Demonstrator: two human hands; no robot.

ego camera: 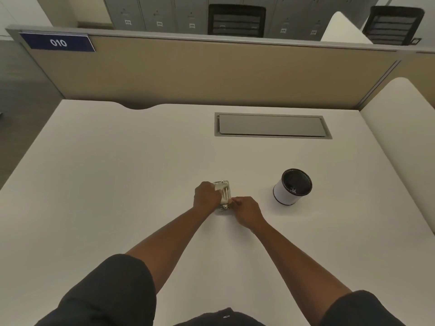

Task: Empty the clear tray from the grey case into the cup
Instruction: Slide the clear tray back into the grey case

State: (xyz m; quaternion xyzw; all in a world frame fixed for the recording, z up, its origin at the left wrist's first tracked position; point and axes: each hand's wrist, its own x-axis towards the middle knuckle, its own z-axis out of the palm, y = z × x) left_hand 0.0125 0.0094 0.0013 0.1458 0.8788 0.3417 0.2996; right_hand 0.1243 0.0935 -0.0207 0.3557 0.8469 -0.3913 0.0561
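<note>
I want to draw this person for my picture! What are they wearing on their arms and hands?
Both arms wear short dark sleeves, the left sleeve and the right sleeve, loose and plain, ending above the elbow. Below that the forearms are bare. The left hand and right hand have no gloves; no watch or rings can be seen.

Both hands on the small grey rectangular case [223,192], sitting mid-table on the plain white table [117,172]. Left hand [206,194] wraps over the case's left side, fingers curled on top. Right hand [247,211] pinches at the case's near-right corner; can't tell what it grips. White cylindrical cup with black interior [292,186] stands upright to the right, apart from the case. Grey recessed cable hatch [271,125] at the far side.
</note>
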